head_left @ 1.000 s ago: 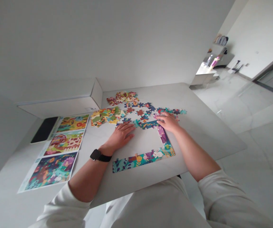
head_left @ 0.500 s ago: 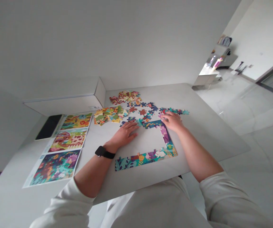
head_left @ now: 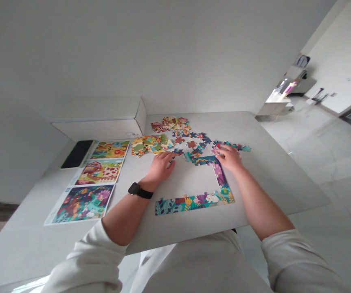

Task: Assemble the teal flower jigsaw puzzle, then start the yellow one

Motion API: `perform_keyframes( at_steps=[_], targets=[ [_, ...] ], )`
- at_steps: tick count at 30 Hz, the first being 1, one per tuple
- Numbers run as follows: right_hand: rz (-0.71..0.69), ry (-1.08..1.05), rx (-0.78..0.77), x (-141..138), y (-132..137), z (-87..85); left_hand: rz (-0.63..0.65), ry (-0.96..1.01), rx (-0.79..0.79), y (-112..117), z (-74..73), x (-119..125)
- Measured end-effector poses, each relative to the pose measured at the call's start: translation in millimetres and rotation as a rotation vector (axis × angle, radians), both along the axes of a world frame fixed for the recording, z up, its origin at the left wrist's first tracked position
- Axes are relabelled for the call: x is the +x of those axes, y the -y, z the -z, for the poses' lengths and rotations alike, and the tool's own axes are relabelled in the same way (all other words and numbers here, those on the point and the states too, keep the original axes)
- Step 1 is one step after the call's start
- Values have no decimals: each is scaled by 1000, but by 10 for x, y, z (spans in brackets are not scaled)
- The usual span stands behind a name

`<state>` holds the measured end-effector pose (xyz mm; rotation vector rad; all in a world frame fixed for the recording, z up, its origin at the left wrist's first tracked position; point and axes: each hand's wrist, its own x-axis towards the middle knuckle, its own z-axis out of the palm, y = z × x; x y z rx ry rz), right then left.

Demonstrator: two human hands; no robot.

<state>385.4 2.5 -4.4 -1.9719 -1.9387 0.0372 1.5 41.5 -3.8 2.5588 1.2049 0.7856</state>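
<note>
Jigsaw border (head_left: 194,204): bottom and right edges joined, top edge partial, left edge missing, centre of frame | loose jigsaw pieces (head_left: 190,142): scattered, upper centre | left hand (head_left: 162,167): open, palm down, empty, on white table (head_left: 273,175) | right hand (head_left: 229,158): curled over border's upper right corner, grip unclear

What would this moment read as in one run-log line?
left hand: fingertips by loose jigsaw pieces | right hand: resting on jigsaw border | nearby: three picture sheets
</note>
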Motion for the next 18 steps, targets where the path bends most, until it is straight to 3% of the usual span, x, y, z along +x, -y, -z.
perform_keyframes(
  at_steps=[4, 7, 12, 18],
  targets=[
    [-66, -31, 60, 47, -28, 47, -229, 183, 10, -104, 47, -146],
    [-138, -71, 110, 98, -68, 115, -321, 315, 3, -180, 103, -206],
    [-222, -127, 160, 153, -108, 198, -313, 360, -26, -200, 149, -210],
    [-271, -172, 162, 147, -114, 216, -320, 243, -89, -146, 131, -172]
  ],
)
